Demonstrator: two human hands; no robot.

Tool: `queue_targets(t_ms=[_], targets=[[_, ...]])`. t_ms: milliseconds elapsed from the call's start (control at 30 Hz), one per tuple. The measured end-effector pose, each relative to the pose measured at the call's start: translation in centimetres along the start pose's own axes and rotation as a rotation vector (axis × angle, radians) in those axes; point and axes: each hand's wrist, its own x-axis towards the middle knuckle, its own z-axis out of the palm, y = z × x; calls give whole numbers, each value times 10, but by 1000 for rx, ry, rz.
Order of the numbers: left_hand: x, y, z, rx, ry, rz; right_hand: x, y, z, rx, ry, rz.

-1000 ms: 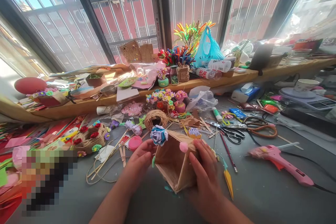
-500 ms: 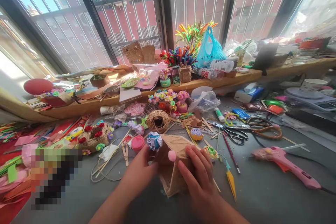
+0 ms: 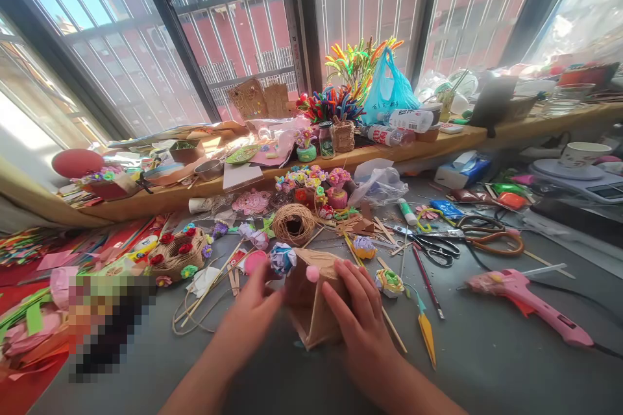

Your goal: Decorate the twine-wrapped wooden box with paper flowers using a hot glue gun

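A small box-like craft of brown cardboard (image 3: 331, 318), edged with sticks or cord, stands tilted in front of me. A pink pompom (image 3: 312, 273) sits at its upper corner. My right hand (image 3: 357, 311) lies over its top and right side, fingers wrapped on it. At its left edge is a crumpled blue-and-white paper ball (image 3: 283, 259); whether it is attached cannot be made out. My left hand (image 3: 248, 308) is beside this ball, blurred, thumb and fingers apart, with nothing visible in its grasp. The box's right side is mostly hidden by my right hand.
Behind the box lies a twine roll (image 3: 294, 224). To the right are scissors (image 3: 440, 246), a paintbrush (image 3: 428, 282) and a pink glue gun (image 3: 530, 301) with its cord. A flower-trimmed twine basket (image 3: 178, 253) stands left. A crowded wooden ledge (image 3: 272, 176) runs along the window.
The cardboard box, with the pompom and the paper ball, has shifted slightly left and away from me. My left hand has drawn a little left; my right hand moved along with the box.
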Motion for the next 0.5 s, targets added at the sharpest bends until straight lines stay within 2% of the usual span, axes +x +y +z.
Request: queue_targets(t_ms=[133, 233, 300, 400, 433, 500], targets=[[1, -9, -29, 33, 178, 56, 1, 4, 3, 93, 31, 204], [-6, -19, -35, 180, 288, 121, 3, 7, 3, 199, 62, 450], [-11, -24, -30, 326, 297, 314, 3, 10, 5, 277, 90, 582], [-15, -30, -13, 513, 251, 623, 4, 13, 9, 372, 122, 675], [-16, -31, -7, 554, 244, 668, 4, 13, 10, 383, 130, 681], [-17, -32, 3, 612, 243, 675, 4, 13, 11, 363, 168, 662]])
